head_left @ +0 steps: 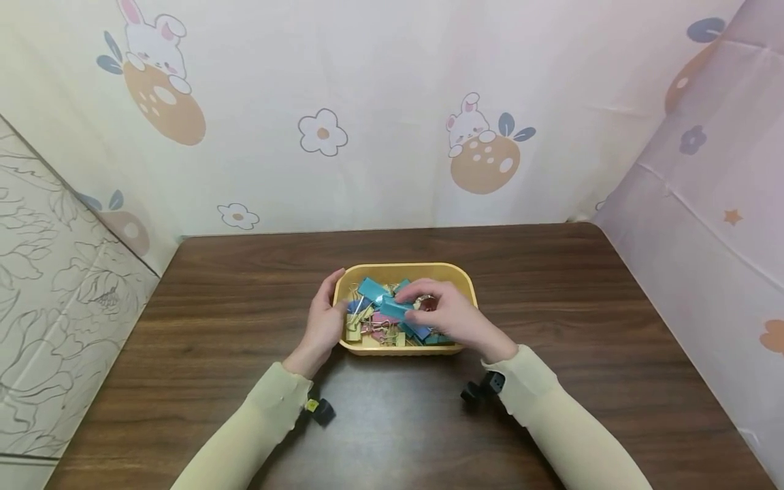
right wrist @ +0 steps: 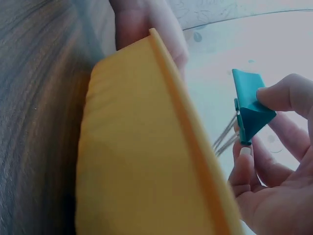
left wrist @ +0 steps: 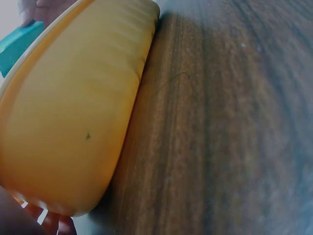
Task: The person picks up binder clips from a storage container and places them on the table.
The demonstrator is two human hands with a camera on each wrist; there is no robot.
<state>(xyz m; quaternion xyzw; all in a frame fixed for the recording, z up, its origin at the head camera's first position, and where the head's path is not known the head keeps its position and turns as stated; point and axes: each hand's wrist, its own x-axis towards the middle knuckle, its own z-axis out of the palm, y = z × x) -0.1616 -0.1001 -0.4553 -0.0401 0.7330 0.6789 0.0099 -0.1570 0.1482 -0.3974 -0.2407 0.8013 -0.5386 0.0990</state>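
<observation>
Within the right hand [head_left: 452, 314], 1 wedge-shaped teal clip [right wrist: 249, 93] shows wire handles [right wrist: 225, 130].

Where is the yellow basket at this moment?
In the head view, the yellow basket sits midway across the brown table, the left hand at its left end and the right hand pinching a teal clip over it.

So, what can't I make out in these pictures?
Head view: the exact count of multicoloured metal binder clips in the rectangular yellow plastic basket; they overlap.
Left wrist view: most of the bare left hand, cut off at the lower-left corner.
Right wrist view: ends of the silver wire handles on the teal metal clip, behind the basket's rim.
</observation>
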